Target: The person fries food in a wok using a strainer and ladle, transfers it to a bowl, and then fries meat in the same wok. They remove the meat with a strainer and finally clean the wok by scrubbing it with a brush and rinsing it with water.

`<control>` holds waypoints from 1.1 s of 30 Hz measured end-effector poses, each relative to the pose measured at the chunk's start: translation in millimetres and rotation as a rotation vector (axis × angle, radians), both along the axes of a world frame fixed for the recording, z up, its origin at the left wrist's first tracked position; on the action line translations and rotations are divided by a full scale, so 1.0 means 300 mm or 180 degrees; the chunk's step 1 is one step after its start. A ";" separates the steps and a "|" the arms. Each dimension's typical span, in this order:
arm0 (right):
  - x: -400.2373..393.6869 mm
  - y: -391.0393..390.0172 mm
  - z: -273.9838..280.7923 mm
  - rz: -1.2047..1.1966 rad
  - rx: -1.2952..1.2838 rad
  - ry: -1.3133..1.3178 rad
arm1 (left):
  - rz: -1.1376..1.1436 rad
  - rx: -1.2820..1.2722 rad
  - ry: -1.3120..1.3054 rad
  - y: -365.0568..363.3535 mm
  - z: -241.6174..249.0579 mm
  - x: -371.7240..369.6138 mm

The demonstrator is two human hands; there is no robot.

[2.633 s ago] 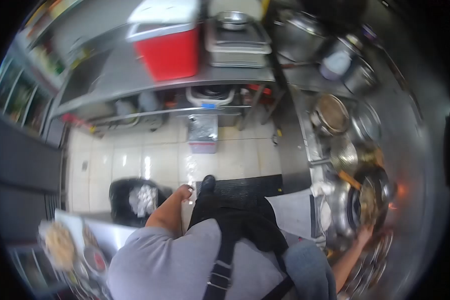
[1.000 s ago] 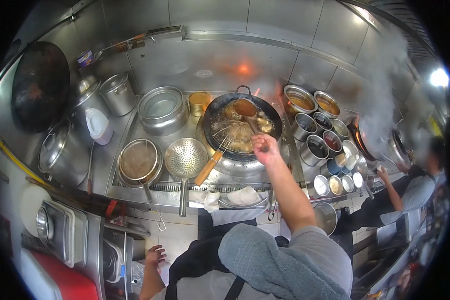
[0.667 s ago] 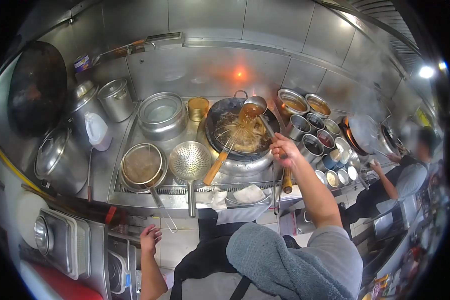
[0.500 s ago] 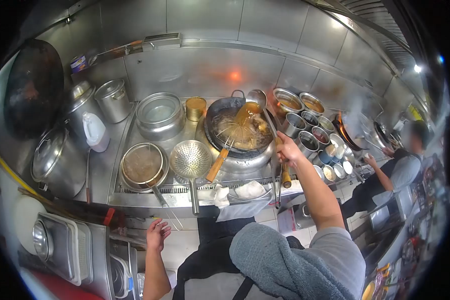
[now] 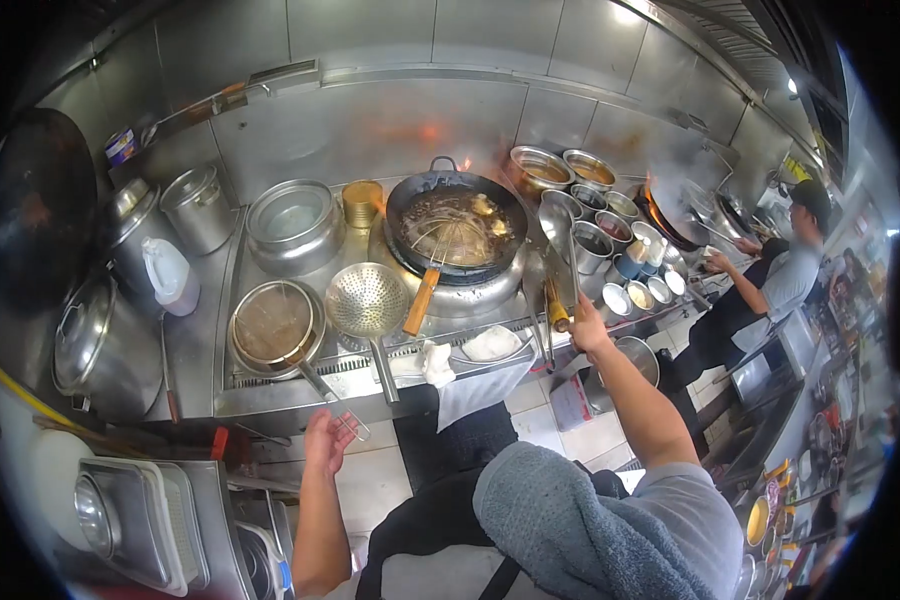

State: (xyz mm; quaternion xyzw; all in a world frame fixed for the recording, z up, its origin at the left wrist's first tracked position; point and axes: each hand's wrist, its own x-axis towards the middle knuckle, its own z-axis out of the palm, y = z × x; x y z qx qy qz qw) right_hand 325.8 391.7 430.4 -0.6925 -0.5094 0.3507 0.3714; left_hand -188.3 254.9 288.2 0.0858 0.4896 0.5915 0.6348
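Observation:
My right hand (image 5: 589,328) is closed around the handle end of a steel ladle (image 5: 557,222), whose bowl is beside the right rim of the wok (image 5: 400,208). Dark bubbling oil with pale pieces of food fills the wok. A wire skimmer (image 5: 424,302) with a wooden handle rests across its front rim. Low at the left, my left hand (image 5: 324,440) has its fingers apart and loosely curled. Its fingertips overlap the wire loop at the end of the handle of a fine-mesh strainer (image 5: 273,322), which sits over a round pot.
A perforated skimmer (image 5: 368,300) lies between strainer and wok. Behind are a large steel pot (image 5: 293,222) and a tin can (image 5: 362,203). Several seasoning containers (image 5: 592,240) crowd the right side. Further right, a person (image 5: 770,285) works by a flaming wok (image 5: 667,215).
The ladle has moved from over the wok to its right side, with my right hand lower. My left hand has risen to the strainer's handle loop. The view has shifted.

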 end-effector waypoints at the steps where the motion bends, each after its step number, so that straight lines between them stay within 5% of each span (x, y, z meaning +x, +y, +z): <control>1: -0.017 -0.052 0.036 -0.0065 -0.0043 -0.0226 | 0.0005 0.0015 0.0030 0.002 0.032 -0.005; 6: 0.250 -0.018 -0.367 0.0137 0.0145 -0.0747 | -0.0176 -0.0316 0.0715 0.020 0.037 -0.040; 10: 0.368 -0.029 -0.484 0.0520 0.0119 -0.1628 | -0.0001 0.0047 0.0817 0.028 0.147 0.054; 14: 0.450 -0.023 -0.516 0.0622 -0.1096 -0.1859 | 0.0371 0.0194 0.0665 0.059 0.236 0.177; 21: 0.629 0.074 -0.758 0.1104 -0.0975 -0.2009 | 0.0767 0.0707 0.1118 0.101 0.414 0.590; 24: 0.649 0.153 -0.733 0.1262 -0.1343 -0.2275 | 0.0763 0.0813 0.1250 0.139 0.484 0.747; 27: 0.573 0.175 -0.406 0.1073 -0.0552 -0.2295 | 0.0642 0.0883 0.1292 0.175 0.547 0.877; 29: 0.554 0.290 -0.448 0.1923 0.0273 -0.0758 | 0.0500 0.1090 0.1313 0.214 0.557 0.947; 33: 0.263 0.245 -0.046 0.2945 -0.0193 0.1745 | 0.0452 0.1470 0.1300 0.320 0.589 1.123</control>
